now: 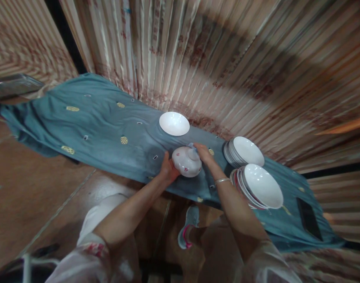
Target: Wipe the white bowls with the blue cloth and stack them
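Observation:
A white bowl (186, 165) with small red flower marks is held tilted over the cloth-covered table, its underside and foot ring facing up toward me. My left hand (169, 169) grips its left side, thumb up along the wall. At the bowl's far right edge, my right hand (204, 152) is closed on a small pale blue-white cloth (192, 146) pressed against the foot ring. Just beyond stands another white bowl (174, 124), upright and alone. The fingers under the held bowl are hidden.
To the right are a stack of white bowls (247, 151) and a nearer stack of larger dishes (264, 186). A dark phone (309, 218) lies at the right end of the teal tablecloth (103, 129). Behind the table hangs a striped curtain (174, 59).

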`<state>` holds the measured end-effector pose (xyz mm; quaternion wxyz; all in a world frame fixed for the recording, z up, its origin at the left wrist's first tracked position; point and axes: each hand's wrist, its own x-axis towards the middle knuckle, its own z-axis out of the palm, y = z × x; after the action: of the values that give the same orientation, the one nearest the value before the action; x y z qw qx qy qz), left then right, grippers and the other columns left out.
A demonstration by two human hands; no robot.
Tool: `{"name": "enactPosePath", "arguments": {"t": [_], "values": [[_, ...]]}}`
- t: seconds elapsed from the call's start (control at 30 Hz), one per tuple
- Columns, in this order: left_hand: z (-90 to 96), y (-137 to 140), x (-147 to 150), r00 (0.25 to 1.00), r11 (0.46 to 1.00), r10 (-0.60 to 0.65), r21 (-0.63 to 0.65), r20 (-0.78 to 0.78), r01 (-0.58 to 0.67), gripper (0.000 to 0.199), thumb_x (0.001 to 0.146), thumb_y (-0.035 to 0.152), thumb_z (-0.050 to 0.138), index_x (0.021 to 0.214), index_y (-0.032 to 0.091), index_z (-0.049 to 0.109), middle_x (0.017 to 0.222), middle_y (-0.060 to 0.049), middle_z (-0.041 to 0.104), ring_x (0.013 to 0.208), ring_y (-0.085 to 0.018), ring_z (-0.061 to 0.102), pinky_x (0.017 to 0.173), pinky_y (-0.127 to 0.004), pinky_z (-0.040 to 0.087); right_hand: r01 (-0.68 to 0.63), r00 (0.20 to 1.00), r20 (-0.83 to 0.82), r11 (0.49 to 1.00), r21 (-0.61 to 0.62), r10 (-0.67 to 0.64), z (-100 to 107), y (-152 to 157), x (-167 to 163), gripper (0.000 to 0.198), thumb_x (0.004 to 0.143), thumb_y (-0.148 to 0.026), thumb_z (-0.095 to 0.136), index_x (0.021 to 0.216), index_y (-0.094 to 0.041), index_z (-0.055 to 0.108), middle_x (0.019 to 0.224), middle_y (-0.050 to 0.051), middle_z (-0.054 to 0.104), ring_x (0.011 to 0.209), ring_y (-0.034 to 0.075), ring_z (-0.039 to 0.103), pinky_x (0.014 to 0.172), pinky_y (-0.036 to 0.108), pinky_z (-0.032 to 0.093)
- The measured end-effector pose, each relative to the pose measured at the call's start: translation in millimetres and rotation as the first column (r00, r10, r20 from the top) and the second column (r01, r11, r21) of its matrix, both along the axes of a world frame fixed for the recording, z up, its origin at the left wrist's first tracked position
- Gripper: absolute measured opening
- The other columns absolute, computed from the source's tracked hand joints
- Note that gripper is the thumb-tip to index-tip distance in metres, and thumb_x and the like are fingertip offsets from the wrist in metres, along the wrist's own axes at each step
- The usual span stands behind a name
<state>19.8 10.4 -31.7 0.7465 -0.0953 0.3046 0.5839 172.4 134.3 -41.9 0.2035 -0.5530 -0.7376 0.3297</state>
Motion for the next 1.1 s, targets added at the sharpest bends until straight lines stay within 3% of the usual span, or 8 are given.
{"name": "enactPosePath", "arguments": {"t": [0.37, 0.53, 0.83, 1.1], "values": [[-9.6, 2.6, -0.1, 1.0, 1.0, -0.01, 0.018, 0.0, 0.01, 0.07, 0.098, 0.057, 0.028, 0.143, 0.008, 0.05, 0.115, -0.018, 0.074, 0.109, -0.035, 0.068, 0.097, -0.048, 0.053, 0.285, 0.93, -0.245, 0.959, 0.008, -0.274, -22.7, -42.2, 14.9, 0.049, 0.09, -0.038, 0.034, 0.111, -0.017, 0.072, 0.118, 0.008, 0.074, 0.115, 0.023, 0.064, 0.102, 0.036, 0.047], [-6.3, 2.5, 0.6, 1.0, 1.0, -0.009, 0.028, 0.021, 0.008, 0.069, 0.098, 0.057, 0.028, 0.144, 0.009, 0.047, 0.115, -0.018, 0.074, 0.106, -0.035, 0.069, 0.095, -0.05, 0.054, 0.371, 0.911, -0.217, 0.927, 0.056, -0.352, -27.6, -63.0, 12.5, 0.054, 0.096, -0.041, 0.027, 0.121, -0.015, 0.067, 0.126, 0.011, 0.071, 0.119, 0.021, 0.062, 0.104, 0.037, 0.046], [0.5, 1.4, 2.1, 1.0, 1.0, 0.013, -0.016, 0.012, -0.012, 0.063, 0.1, 0.054, 0.029, 0.141, 0.012, 0.051, 0.111, -0.015, 0.075, 0.104, -0.032, 0.071, 0.096, -0.046, 0.054, 0.426, 0.903, -0.188, 0.868, 0.255, -0.387, -40.9, -103.0, 7.0, 0.071, 0.099, -0.051, 0.017, 0.137, -0.003, 0.054, 0.14, 0.022, 0.059, 0.134, 0.024, 0.053, 0.114, 0.04, 0.038], [0.7, 0.7, 2.6, 0.999, 0.999, 0.012, 0.032, 0.037, -0.013, 0.062, 0.1, 0.051, 0.027, 0.142, 0.011, 0.05, 0.113, -0.015, 0.075, 0.105, -0.033, 0.071, 0.095, -0.046, 0.055, 0.419, 0.905, -0.089, 0.835, 0.358, -0.416, -45.4, -138.1, -4.2, 0.061, 0.102, -0.04, 0.019, 0.146, -0.004, 0.041, 0.15, 0.025, 0.048, 0.144, 0.026, 0.042, 0.116, 0.048, 0.036]]}}
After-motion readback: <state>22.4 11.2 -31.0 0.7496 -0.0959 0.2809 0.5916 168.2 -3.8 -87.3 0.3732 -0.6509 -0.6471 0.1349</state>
